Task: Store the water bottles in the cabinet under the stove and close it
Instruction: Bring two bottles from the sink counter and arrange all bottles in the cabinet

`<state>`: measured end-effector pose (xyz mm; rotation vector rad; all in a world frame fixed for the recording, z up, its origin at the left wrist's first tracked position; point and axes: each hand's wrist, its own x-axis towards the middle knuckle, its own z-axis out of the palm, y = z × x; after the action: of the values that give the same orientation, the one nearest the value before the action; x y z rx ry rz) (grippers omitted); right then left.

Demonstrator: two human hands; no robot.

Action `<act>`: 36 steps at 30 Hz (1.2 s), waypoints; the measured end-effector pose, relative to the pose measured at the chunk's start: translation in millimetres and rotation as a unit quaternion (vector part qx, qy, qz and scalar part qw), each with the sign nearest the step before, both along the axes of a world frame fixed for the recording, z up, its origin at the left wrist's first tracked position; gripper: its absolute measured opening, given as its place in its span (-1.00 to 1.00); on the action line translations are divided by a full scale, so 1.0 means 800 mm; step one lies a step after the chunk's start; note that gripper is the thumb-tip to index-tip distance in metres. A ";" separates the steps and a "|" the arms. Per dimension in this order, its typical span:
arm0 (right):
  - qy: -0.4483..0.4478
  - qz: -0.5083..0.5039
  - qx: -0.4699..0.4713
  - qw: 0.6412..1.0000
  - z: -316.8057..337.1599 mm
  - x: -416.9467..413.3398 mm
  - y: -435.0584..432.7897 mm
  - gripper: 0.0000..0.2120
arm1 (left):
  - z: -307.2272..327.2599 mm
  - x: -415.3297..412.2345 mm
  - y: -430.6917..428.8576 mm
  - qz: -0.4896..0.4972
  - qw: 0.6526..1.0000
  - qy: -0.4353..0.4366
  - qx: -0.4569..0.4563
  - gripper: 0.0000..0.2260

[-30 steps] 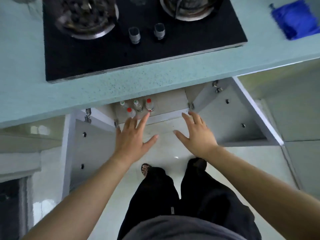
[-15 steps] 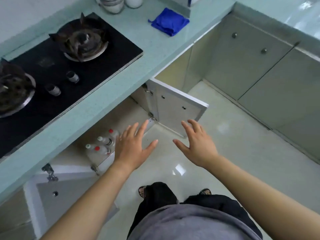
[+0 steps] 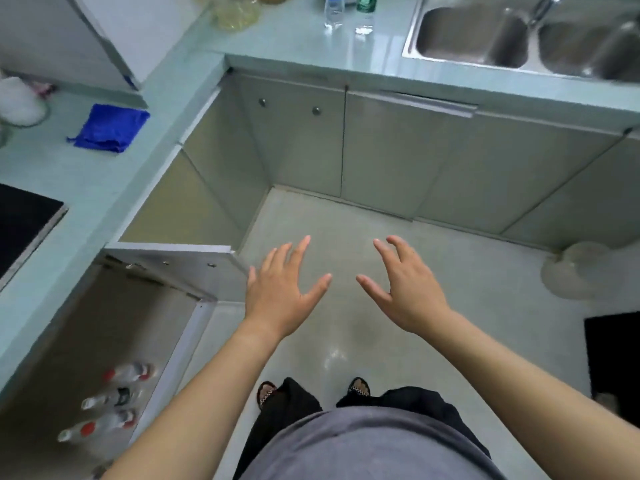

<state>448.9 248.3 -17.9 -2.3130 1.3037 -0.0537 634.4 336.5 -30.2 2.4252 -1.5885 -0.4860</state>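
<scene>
Several water bottles point(image 3: 110, 400) with red and white caps stand inside the open cabinet point(image 3: 104, 334) under the stove point(image 3: 20, 226), at the lower left. The cabinet's right door point(image 3: 180, 261) stands open, edge toward me. My left hand point(image 3: 280, 289) hovers just right of that door's edge, empty, fingers spread. My right hand point(image 3: 405, 289) is over the floor, also empty with fingers apart. Two more bottles point(image 3: 349, 12) stand on the far counter beside the sink point(image 3: 519, 32).
A blue cloth point(image 3: 109, 128) lies on the pale green counter point(image 3: 69, 174). Closed cabinet doors point(image 3: 381, 150) run under the sink counter. A white fan base point(image 3: 575, 268) and a dark mat point(image 3: 613, 355) sit on the floor at the right. My feet point(image 3: 311, 389) are below.
The view has swung right, away from the stove toward the sink corner. Both hands stay open and empty, now over the floor beside the open right door.
</scene>
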 end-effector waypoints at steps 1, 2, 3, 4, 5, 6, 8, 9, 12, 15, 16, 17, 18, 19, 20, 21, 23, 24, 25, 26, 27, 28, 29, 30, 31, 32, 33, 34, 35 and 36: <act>-0.002 -0.020 0.005 1.000 -0.001 -0.017 -0.007 -0.33 | 0.002 -0.013 -0.017 -0.022 1.000 -0.004 -0.001 -0.28; -0.006 -0.041 0.010 0.999 -0.003 -0.032 -0.014 -0.33 | 0.003 -0.025 -0.035 -0.042 0.999 -0.008 -0.003 -0.28; -0.008 -0.055 0.012 0.998 -0.004 -0.042 -0.018 -0.33 | 0.004 -0.032 -0.046 -0.057 0.998 -0.013 -0.005 -0.28; -0.012 -0.072 0.014 0.997 -0.006 -0.052 -0.023 -0.34 | 0.005 -0.040 -0.060 -0.075 0.997 -0.019 -0.004 -0.27; -0.015 -0.095 0.016 0.995 -0.008 -0.066 -0.030 -0.34 | 0.005 -0.051 -0.079 -0.098 0.995 -0.021 -0.001 -0.27; -0.018 -0.113 0.016 0.993 -0.009 -0.076 -0.037 -0.34 | 0.004 -0.059 -0.095 -0.116 0.993 -0.020 0.003 -0.26; -0.023 -0.140 0.019 0.990 -0.013 -0.092 -0.054 -0.35 | 0.003 -0.073 -0.130 -0.147 0.989 -0.020 0.008 -0.26; -0.026 -0.152 0.021 0.988 -0.014 -0.098 -0.064 -0.35 | 0.002 -0.077 -0.148 -0.158 0.987 -0.021 0.008 -0.25; -0.040 -0.188 0.023 0.981 -0.018 -0.105 -0.106 -0.35 | -0.004 -0.086 -0.205 -0.181 0.983 -0.016 0.009 -0.29; -0.051 -0.217 0.015 0.975 -0.019 -0.101 -0.166 -0.35 | -0.010 -0.087 -0.270 -0.196 0.980 -0.011 0.000 -0.35; -0.052 -0.224 0.011 0.973 -0.017 -0.098 -0.188 -0.35 | -0.009 -0.087 -0.294 -0.202 0.979 -0.012 -0.004 -0.36; -0.054 -0.231 0.007 0.972 -0.014 -0.095 -0.211 -0.36 | -0.008 -0.085 -0.319 -0.208 0.978 -0.012 -0.008 -0.37; -0.056 -0.236 0.004 0.970 -0.011 -0.092 -0.232 -0.36 | -0.005 -0.084 -0.343 -0.215 0.976 -0.012 -0.012 -0.37; -0.058 -0.240 -0.001 0.969 -0.006 -0.090 -0.253 -0.36 | -0.001 -0.083 -0.367 -0.222 0.975 -0.013 -0.017 -0.36; -0.059 -0.242 -0.007 0.968 -0.002 -0.088 -0.274 -0.36 | 0.003 -0.081 -0.391 -0.229 0.973 -0.013 -0.023 -0.36; -0.059 -0.244 -0.013 0.968 0.002 -0.087 -0.293 -0.36 | 0.007 -0.080 -0.414 -0.235 0.971 -0.014 -0.031 -0.36; -0.060 -0.249 -0.020 0.966 0.009 -0.087 -0.331 -0.34 | 0.013 -0.079 -0.460 -0.244 0.968 -0.018 -0.044 -0.37; -0.060 -0.254 -0.023 0.965 0.011 -0.088 -0.348 -0.33 | 0.014 -0.080 -0.482 -0.248 0.967 -0.018 -0.048 -0.37; -0.060 -0.259 -0.024 0.964 0.013 -0.091 -0.364 -0.33 | 0.014 -0.080 -0.503 -0.252 0.966 -0.019 -0.048 -0.37; -0.060 -0.262 -0.023 0.963 0.014 -0.094 -0.379 -0.34 | 0.013 -0.082 -0.522 -0.252 0.966 -0.018 -0.046 -0.35; -0.061 -0.263 -0.021 0.963 0.014 -0.097 -0.394 -0.35 | 0.011 -0.083 -0.541 -0.248 0.968 -0.016 -0.046 -0.33; -0.060 -0.263 -0.022 0.963 0.014 -0.100 -0.409 -0.36 | 0.008 -0.084 -0.560 -0.237 0.970 -0.012 -0.044 -0.31; -0.058 -0.259 -0.023 0.964 0.014 -0.103 -0.426 -0.36 | 0.006 -0.084 -0.580 -0.220 0.975 -0.004 -0.040 -0.31; -0.057 -0.255 -0.023 0.965 0.015 -0.105 -0.444 -0.36 | 0.004 -0.084 -0.599 -0.203 0.979 0.002 -0.034 -0.32; -0.056 -0.249 -0.021 0.967 0.015 -0.107 -0.463 -0.36 | 0.000 -0.084 -0.616 -0.192 0.981 0.003 -0.027 -0.34; -0.057 -0.239 -0.020 0.969 0.013 -0.107 -0.488 -0.36 | -0.002 -0.083 -0.634 -0.184 0.983 0.001 -0.020 -0.35; -0.058 -0.228 -0.022 0.972 0.012 -0.106 -0.507 -0.37 | -0.001 -0.082 -0.647 -0.184 0.983 -0.003 -0.017 -0.36; -0.058 -0.217 -0.026 0.974 0.012 -0.104 -0.526 -0.37 | 0.000 -0.080 -0.659 -0.184 0.983 -0.011 -0.017 -0.35; -0.061 -0.202 -0.023 0.977 0.012 -0.101 -0.551 -0.37 | 0.002 -0.075 -0.674 -0.175 0.984 -0.020 -0.014 -0.35; -0.066 -0.188 -0.020 0.980 0.013 -0.097 -0.574 -0.37 | 0.004 -0.070 -0.686 -0.160 0.987 -0.027 -0.010 -0.34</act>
<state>371.4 -210.9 -7.6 -2.0239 1.6634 -0.3551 578.1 -211.9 -27.3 2.1936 -2.0083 -0.4545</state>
